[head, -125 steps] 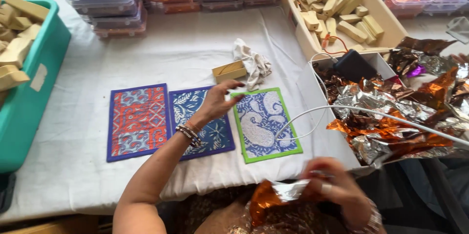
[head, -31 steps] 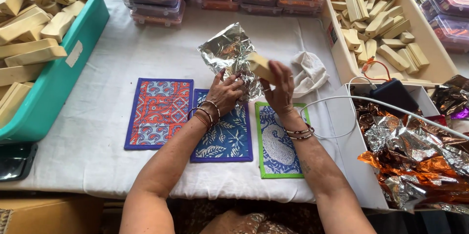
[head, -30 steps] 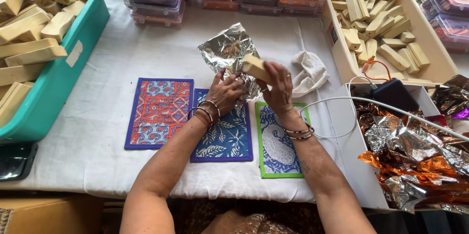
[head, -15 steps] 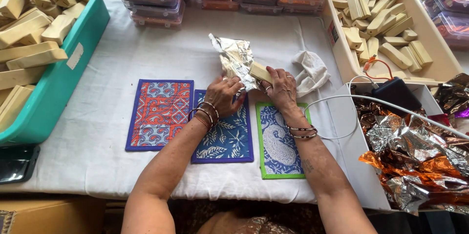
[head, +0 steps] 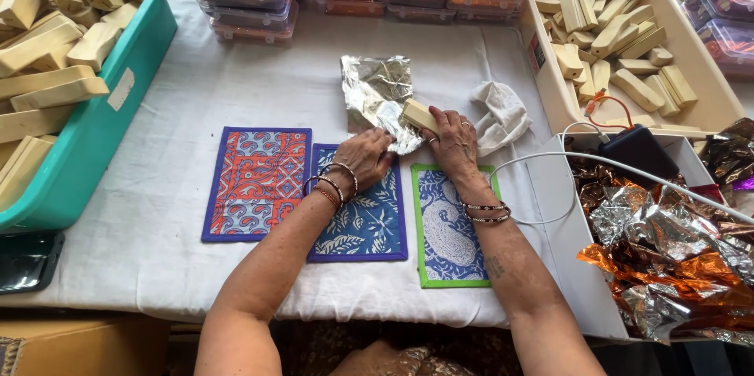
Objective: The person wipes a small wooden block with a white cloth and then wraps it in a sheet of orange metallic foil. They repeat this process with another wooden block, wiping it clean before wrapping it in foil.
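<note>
Sitting at the far left of the white-clothed table (head: 236, 93), a teal plastic bin (head: 102, 121) holds a heap of pale wooden blocks, too many to count. Right of that bin lie three quilted fabric mats: an orange-and-blue one (head: 255, 184), a blue leaf-print one (head: 365, 223) and a green-edged blue paisley one (head: 448, 235). Above the middle mat lies one crumpled sheet of silver foil (head: 377, 93), spread on the cloth. The left hand (head: 363, 158) rests on the sheet's near edge with fingers curled together, pinning it down. The right hand (head: 454, 139) has its fingers closed around one pale rectangular wooden block (head: 419, 115), which lies tilted on the foil's right corner. To wrap it well, I judge the block should sit square to the foil's edge, with the foil pulled flat and held taut. Right of the block lies one crumpled white cloth (head: 503, 113). Further right stands a beige tray (head: 691, 54) of loose wooden blocks, well over twenty. Below that tray, a white box (head: 565, 266) holds crumpled silver and orange foil sheets (head: 667, 258).
</note>
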